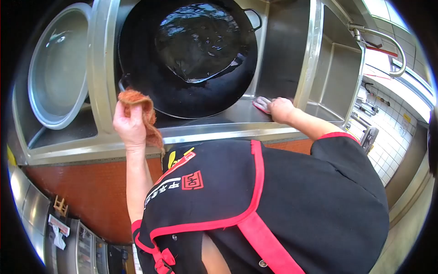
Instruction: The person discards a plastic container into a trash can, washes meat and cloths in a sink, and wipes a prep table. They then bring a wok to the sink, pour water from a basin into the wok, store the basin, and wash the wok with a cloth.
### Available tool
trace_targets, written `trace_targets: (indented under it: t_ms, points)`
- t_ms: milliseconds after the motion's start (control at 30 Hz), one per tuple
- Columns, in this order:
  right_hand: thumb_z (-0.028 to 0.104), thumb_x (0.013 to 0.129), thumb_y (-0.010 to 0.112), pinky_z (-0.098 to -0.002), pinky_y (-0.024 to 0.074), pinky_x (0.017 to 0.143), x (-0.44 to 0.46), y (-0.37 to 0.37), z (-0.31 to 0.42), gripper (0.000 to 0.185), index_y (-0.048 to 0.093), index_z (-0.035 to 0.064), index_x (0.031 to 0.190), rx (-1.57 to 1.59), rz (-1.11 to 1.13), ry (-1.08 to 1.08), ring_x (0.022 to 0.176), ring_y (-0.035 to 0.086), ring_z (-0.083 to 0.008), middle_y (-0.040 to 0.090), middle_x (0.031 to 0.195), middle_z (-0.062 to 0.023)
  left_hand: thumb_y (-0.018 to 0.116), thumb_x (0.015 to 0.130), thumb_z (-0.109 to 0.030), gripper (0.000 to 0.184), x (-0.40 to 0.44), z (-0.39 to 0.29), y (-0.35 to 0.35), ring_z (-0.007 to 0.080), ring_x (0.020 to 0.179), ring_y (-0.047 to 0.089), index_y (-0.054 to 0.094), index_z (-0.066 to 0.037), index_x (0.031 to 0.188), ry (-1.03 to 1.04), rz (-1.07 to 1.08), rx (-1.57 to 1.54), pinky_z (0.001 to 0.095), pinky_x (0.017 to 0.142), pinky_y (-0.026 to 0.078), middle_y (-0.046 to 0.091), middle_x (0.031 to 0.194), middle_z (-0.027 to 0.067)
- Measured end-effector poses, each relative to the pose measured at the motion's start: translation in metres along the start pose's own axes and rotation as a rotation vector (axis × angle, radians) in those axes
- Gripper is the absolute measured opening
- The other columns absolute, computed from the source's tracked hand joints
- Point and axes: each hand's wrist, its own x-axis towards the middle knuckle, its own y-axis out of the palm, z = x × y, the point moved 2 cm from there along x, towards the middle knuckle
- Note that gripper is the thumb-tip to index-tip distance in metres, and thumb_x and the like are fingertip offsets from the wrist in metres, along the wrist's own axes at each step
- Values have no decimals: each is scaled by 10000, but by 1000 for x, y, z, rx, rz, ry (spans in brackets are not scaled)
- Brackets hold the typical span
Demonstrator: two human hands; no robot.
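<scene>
A large black wok sits in a metal sink compartment, with water pooled inside it. My left hand is closed around an orange-brown cloth at the wok's near left edge, by its left loop handle. The cloth covers part of that handle, so its contact with the metal is hard to make out. To the right of the wok, my right hand is closed on a whitish-pink rag, low by the sink's near wall. The wok's other handle shows at the far right.
A big pale basin holding water stands in the left sink compartment. Metal dividers separate the compartments. A curved faucet rises at the right sink's far edge. The sink's front rim runs close before my apron.
</scene>
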Motion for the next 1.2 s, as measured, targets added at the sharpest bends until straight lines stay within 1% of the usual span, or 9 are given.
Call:
trace_targets:
  t_ms: [167,300,433,500,600,733,933,1033,1200]
  points:
    - [205,796,551,-381,478,745,-32,-101,-6,233,669,88,958,633,29,-74,821,632,-263,659,849,-156,636,858,-140,195,2,-1,0,109,820,583,602,0,989,32,-24,-35,246,751,465,636,893,34]
    - [183,848,567,-204,374,529,0,-149,12,277,593,69,1099,1200,26,-253,609,463,-36,546,746,45,637,858,-159,205,3,1,-1,110,804,591,602,-5,988,54,-35,46,253,736,476,641,870,37]
    - [196,826,607,-220,414,507,115,-149,12,409,536,42,1198,1591,-211,-389,568,519,-87,582,773,-6,669,809,-170,215,4,5,-2,135,748,614,603,-12,938,98,-63,187,280,678,495,643,824,59]
    - [293,764,663,-361,480,816,229,-111,-11,658,419,20,1310,938,-950,-67,907,599,-279,580,1083,-198,682,788,-200,238,3,11,-4,190,715,631,603,-19,920,134,-111,285,300,650,497,639,793,85]
    - [363,762,638,-478,337,1001,231,-134,84,751,300,134,1392,631,-880,348,1240,333,-416,338,1363,-237,679,778,-255,274,3,11,-4,246,710,636,598,-26,905,140,-143,346,321,648,496,631,777,115]
    - [206,712,645,-466,419,903,220,-166,114,588,461,218,1270,650,-953,-323,1084,491,-357,520,1132,-172,632,818,-246,269,3,6,-2,174,740,605,585,-11,940,121,-108,399,285,681,484,626,811,75]
    - [193,721,611,-452,469,789,244,-164,61,317,596,115,1028,770,-1090,256,910,583,-357,623,966,-158,628,812,-267,291,5,6,-1,193,746,601,585,-10,942,139,-111,467,293,692,477,620,814,80]
    - [289,763,567,-432,481,802,224,-165,71,272,612,131,980,642,-466,-205,916,606,-347,639,951,-179,667,755,-299,325,7,9,-1,296,719,612,586,-24,908,149,-140,434,342,662,481,605,781,125]
    - [175,799,537,-456,477,742,223,-128,15,198,629,59,930,658,-1108,306,858,601,-345,619,922,-178,675,744,-268,304,4,11,-1,311,730,614,592,-32,917,81,-137,375,346,666,482,610,792,129]
